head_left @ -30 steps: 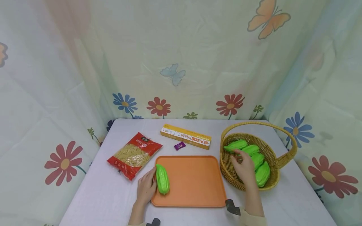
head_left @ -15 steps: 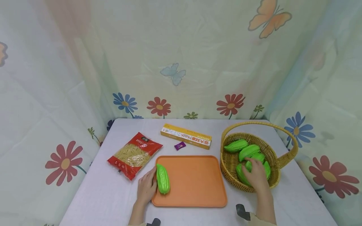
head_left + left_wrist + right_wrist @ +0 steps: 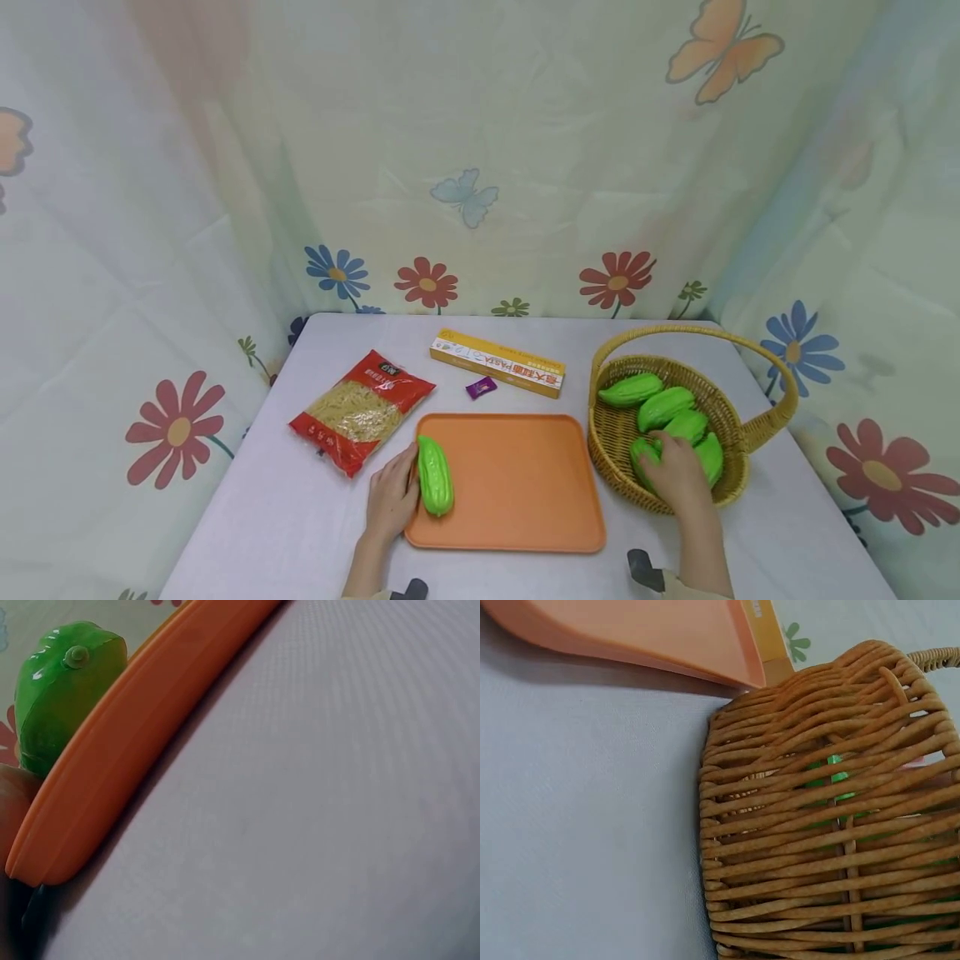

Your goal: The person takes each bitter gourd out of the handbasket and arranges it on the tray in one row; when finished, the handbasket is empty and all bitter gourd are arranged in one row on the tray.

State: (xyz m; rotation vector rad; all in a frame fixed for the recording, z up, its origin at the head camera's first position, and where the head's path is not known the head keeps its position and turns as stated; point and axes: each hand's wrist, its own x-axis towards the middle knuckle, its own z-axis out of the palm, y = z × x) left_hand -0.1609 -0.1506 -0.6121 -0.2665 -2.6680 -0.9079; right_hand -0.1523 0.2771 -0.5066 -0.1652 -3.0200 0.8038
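Note:
My left hand [image 3: 392, 496] grips the left rim of the orange tray [image 3: 517, 483], right beside a glossy green toy bitter melon [image 3: 436, 477] lying along that side. In the left wrist view a bit of skin [image 3: 13, 796] shows at the rim by the melon's stem end. Over at the right, my right hand [image 3: 677, 473] reaches down into the wicker basket [image 3: 611, 433], its fingers curled on a bitter melon [image 3: 642, 460] at the front. Several more bitter melons [image 3: 666, 408] lie behind and beside it. The basket's wall hides the fingers in the right wrist view.
A red bag of pasta [image 3: 360, 412] lies left behind the tray. Behind the tray sit a yellow pasta box [image 3: 497, 363] and a small purple packet [image 3: 481, 387]. The basket's tall handle [image 3: 690, 330] arches over its far side. A floral curtain [image 3: 465, 125] encloses the table.
My right hand has moved right and toward the front of the basket, away from the back-left melon, and onto the front one. My left hand keeps its place.

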